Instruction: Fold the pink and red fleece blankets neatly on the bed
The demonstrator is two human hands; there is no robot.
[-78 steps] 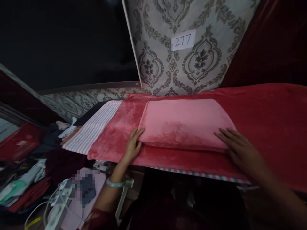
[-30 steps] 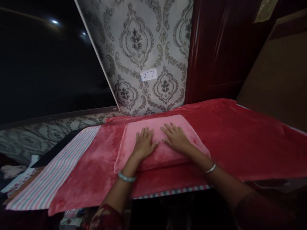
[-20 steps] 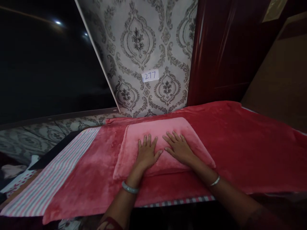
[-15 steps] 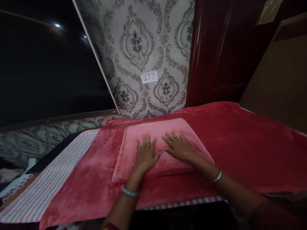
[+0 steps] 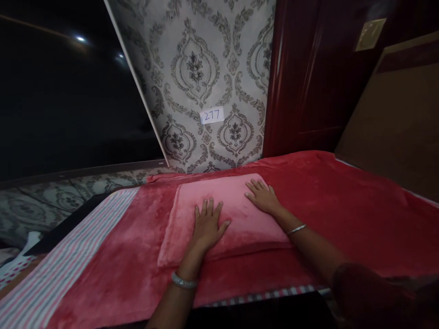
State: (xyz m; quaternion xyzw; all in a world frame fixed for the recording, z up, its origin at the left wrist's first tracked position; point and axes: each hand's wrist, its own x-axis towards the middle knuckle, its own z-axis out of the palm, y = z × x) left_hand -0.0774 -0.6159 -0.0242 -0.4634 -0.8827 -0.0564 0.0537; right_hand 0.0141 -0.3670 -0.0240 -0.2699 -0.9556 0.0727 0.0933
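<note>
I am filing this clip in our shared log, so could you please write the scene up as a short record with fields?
Left hand: palm down, spread, on the folded pink cloth
Right hand: palm down on the same cloth, by its right edge
Underneath: red plush cover
Left end: striped fabric
Worn: a bracelet on each wrist
Behind: patterned wall with a paper label reading 277
Back left: dark screen
Back right: dark red panel
</note>
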